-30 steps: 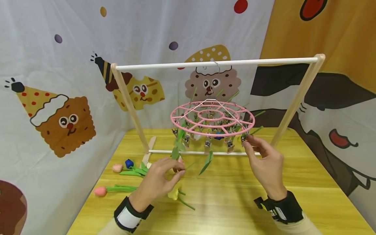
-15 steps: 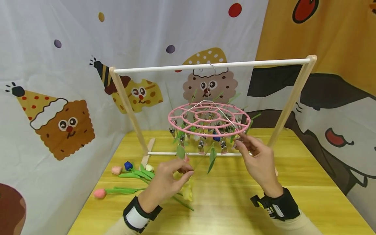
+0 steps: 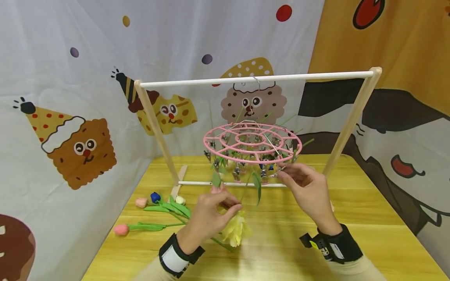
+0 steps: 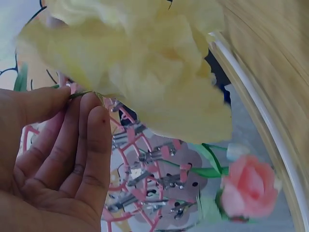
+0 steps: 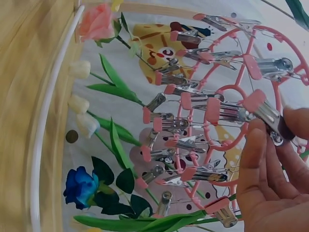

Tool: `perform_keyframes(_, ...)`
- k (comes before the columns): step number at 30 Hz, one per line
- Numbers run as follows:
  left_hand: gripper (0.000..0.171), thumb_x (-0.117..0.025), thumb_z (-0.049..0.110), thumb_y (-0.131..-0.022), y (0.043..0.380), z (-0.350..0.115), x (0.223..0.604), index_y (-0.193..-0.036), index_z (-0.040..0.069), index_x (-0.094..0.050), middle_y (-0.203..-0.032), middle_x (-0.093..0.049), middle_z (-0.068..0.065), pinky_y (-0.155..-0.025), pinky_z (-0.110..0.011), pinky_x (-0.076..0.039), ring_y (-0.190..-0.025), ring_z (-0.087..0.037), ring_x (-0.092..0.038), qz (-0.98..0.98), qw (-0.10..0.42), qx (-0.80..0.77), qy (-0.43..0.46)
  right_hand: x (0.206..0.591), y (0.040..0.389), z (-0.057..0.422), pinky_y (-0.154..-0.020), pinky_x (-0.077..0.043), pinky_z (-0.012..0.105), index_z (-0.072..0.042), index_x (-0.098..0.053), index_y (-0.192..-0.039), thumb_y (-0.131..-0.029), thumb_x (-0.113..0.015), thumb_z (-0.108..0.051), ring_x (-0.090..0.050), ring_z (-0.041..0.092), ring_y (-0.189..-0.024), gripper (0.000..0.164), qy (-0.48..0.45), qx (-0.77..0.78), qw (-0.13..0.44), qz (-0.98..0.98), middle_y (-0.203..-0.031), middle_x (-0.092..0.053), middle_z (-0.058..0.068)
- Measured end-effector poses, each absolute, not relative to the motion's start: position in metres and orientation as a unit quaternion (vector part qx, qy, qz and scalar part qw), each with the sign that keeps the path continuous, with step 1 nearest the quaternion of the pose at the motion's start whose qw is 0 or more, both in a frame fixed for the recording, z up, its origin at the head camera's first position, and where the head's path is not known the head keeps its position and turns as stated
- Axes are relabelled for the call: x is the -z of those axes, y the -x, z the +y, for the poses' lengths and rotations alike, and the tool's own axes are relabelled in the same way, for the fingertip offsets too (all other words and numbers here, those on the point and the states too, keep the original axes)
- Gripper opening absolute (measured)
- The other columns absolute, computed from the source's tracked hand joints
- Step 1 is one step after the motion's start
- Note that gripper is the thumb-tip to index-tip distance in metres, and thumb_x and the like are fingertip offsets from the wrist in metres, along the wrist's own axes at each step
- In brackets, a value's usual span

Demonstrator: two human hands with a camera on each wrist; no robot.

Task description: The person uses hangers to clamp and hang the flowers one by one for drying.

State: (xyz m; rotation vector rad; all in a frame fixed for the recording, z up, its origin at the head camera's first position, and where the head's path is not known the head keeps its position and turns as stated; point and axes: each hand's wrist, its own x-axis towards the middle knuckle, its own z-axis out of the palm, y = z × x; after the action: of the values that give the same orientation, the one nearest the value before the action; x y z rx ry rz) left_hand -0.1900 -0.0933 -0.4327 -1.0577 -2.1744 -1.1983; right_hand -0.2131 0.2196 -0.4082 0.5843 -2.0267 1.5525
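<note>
My left hand (image 3: 214, 212) pinches the thin green stem of a yellow flower (image 3: 236, 230) between thumb and fingertips. Its ruffled bloom hangs below the fingers, the leafy stem slanting up toward the pink round clip hanger (image 3: 252, 161); in the left wrist view the petals hide much of the scene. At the hanger's right front, my right hand (image 3: 309, 191) grips a metal clip with pink tips (image 5: 265, 113) between thumb and fingers. Several flowers hang head-down from other clips, among them a pink rose (image 5: 96, 23), a blue rose (image 5: 79, 188) and white tulips (image 5: 87, 124).
A wooden rack with a white top bar (image 3: 197, 82) carries the hanger. On the table (image 3: 369, 242) at left lie a pink tulip (image 3: 121, 229), a peach flower (image 3: 141, 202), a blue flower (image 3: 155, 197) and a white one (image 3: 180, 200). A printed curtain (image 3: 168, 35) stands behind.
My left hand has moved right with the yellow flower, bringing its stem closer under the hanger. My right hand has shifted slightly left with the clip, which now tilts toward the stem.
</note>
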Motion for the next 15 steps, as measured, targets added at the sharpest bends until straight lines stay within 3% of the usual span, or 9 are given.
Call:
perform_keyframes(7, 0.007, -0.091, 0.004, -0.101, 0.191, -0.083, 0.429, -0.104, 0.006, -0.085, -0.095, -0.089, -0.007, -0.074, -0.016, -0.068, -0.079, -0.01, -0.085, -0.777, 0.224, 0.455, 0.373, 0.405, 0.212, 0.217, -0.087, -0.069, 0.019, 0.001, -0.084, -0.122, -0.102, -0.085, 0.008, -0.085, 0.005, -0.093, 0.021, -0.217, -0.581, 0.24, -0.747, -0.105, -0.086, -0.011)
perform_keyframes(15, 0.007, -0.091, 0.004, -0.101, 0.191, -0.07, 0.427, -0.102, 0.007, -0.085, -0.094, -0.089, -0.009, -0.073, -0.016, -0.068, -0.076, -0.01, -0.085, -0.77, 0.223, 0.475, 0.363, 0.406, 0.21, 0.212, -0.081, -0.071, 0.024, 0.004, -0.085, -0.119, -0.101, -0.085, 0.01, -0.085, 0.009, -0.082, 0.019, -0.221, -0.594, 0.22, -0.742, -0.095, -0.088, -0.006)
